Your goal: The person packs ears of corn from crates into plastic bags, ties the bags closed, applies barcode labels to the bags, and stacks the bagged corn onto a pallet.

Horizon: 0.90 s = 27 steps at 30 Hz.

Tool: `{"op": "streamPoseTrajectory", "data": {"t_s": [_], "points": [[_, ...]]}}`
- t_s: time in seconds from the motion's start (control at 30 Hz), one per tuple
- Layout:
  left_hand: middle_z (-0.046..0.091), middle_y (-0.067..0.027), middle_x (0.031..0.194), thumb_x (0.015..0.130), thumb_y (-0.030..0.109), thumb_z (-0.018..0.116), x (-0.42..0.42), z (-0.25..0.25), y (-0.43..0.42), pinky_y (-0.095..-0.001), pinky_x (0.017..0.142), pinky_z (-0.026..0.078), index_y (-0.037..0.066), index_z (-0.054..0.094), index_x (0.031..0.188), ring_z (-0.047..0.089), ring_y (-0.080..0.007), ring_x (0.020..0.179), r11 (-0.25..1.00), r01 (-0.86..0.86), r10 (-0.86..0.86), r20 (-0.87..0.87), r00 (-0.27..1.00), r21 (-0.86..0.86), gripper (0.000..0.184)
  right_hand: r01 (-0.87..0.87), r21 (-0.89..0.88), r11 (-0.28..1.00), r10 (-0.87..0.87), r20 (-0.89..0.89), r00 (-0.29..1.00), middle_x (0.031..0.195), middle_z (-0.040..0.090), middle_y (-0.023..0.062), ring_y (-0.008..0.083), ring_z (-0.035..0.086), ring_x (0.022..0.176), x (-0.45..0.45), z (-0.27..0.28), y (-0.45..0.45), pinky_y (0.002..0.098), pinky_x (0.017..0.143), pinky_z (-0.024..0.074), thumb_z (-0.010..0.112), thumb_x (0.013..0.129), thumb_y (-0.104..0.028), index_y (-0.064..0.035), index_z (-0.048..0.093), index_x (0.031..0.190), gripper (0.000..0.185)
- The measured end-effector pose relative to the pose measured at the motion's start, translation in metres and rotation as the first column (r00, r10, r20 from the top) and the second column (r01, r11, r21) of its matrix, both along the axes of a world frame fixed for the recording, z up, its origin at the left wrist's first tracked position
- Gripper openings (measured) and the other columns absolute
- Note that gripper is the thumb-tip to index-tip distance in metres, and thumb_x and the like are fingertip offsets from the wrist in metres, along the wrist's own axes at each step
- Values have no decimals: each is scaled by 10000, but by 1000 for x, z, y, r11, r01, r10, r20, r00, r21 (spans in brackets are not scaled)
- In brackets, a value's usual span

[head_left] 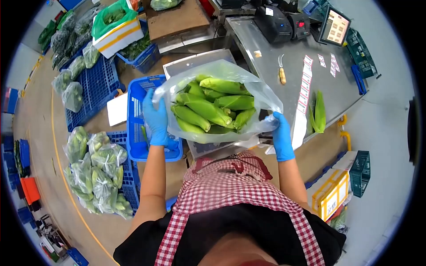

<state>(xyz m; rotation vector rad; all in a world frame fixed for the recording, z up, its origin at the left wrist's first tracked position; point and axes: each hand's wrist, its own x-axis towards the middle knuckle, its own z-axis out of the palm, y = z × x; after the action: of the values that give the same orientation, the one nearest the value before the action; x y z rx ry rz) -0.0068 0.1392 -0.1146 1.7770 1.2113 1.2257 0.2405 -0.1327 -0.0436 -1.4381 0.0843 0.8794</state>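
A clear plastic bag (182,126) full of green corn ears in their husks (202,108) is spread open in front of me. My left hand (155,119), in a blue glove, is closed on the bag's left rim. At the bag's right edge my right hand (282,137), gloved in blue too, pinches the gathered plastic. Beneath the bag a flat metal surface (206,149) shows in part. A blue basket (133,128) stands under and beside my left hand.
The steel table (255,35) at right bears a wood-handled knife (282,70), a label strip (303,91), loose husks (319,113), a printer (273,24) and a screen (335,26). Bagged corn (100,173) lies at left on a blue pallet (128,177). A white box (117,37) stands behind.
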Motion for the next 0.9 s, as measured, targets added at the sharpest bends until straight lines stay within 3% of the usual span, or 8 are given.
{"op": "streamPoseTrajectory", "data": {"t_s": [0.17, 0.27, 0.4, 0.43, 0.53, 0.63, 0.73, 0.9], "points": [[566, -157, 1022, 727, 44, 604, 23, 55, -43, -371, 820, 420, 36, 560, 1091, 538, -294, 912, 910, 56, 22, -183, 983, 411, 367, -147, 14, 989, 144, 133, 981, 785, 599, 27, 114, 549, 729, 4, -24, -22, 241, 654, 433, 568, 771, -229, -24, 626, 877, 238], [609, -142, 859, 727, 102, 595, 43, 39, -73, -399, 746, 447, 55, 624, 968, 576, -301, 803, 819, 568, -540, -227, 811, 82, 247, -197, 14, 980, 195, 106, 975, 807, 610, 32, 112, 552, 741, -2, -22, -28, 237, 672, 428, 573, 776, -173, -16, 631, 864, 189], [620, -177, 818, 745, 272, 551, 37, -64, -79, -399, 703, 456, 65, 656, 850, 594, -306, 759, 766, 579, -576, -699, 424, -280, 255, -134, 110, 985, 132, 26, 991, 870, 619, 61, 142, 565, 796, 0, -29, -33, 255, 748, 425, 561, 782, -146, 1, 615, 926, 213], [623, -157, 903, 768, 363, 504, 30, -66, -78, -400, 781, 447, 82, 649, 933, 584, -305, 870, 660, 375, -715, -698, 46, -651, 356, -157, 94, 983, 156, 15, 988, 885, 620, 75, 165, 571, 824, -1, -18, -31, 271, 785, 424, 558, 778, -139, 5, 610, 929, 216], [623, -161, 925, 771, 399, 475, -17, -106, -82, -401, 788, 453, 67, 643, 946, 585, -317, 875, 648, 315, -730, -684, -7, -694, 411, -265, 60, 962, 263, 31, 964, 920, 615, 85, 171, 568, 859, 1, -16, -32, 281, 817, 418, 552, 773, -132, 20, 592, 970, 252], [625, -166, 858, 769, 326, 491, -22, -84, -76, -391, 701, 464, 51, 648, 827, 601, -313, 769, 804, 235, -594, -722, 355, -546, 323, -304, 29, 952, 300, 96, 949, 930, 612, 69, 144, 559, 864, -5, -15, -27, 267, 810, 410, 553, 763, -119, 24, 584, 994, 273], [624, -163, 879, 786, 306, 494, 15, -59, -71, -365, 724, 465, 40, 636, 883, 599, -317, 787, 683, 428, -720, -447, 530, -592, 317, -356, 36, 934, 354, 55, 934, 972, 605, 67, 141, 553, 881, 12, -26, -34, 260, 817, 404, 558, 752, -114, 27, 562, 1037, 318], [596, -155, 1002, 814, 272, 520, 111, -58, -120, -336, 807, 436, 16, 578, 1039, 562, -290, 909, 225, 751, -943, 55, 328, -621, 346, 48, 342, 939, 26, -209, 978, 1126, 541, 134, 240, 491, 1065, 20, -43, -47, 355, 973, 317, 518, 742, -107, 59, 526, 1075, 373]]}}
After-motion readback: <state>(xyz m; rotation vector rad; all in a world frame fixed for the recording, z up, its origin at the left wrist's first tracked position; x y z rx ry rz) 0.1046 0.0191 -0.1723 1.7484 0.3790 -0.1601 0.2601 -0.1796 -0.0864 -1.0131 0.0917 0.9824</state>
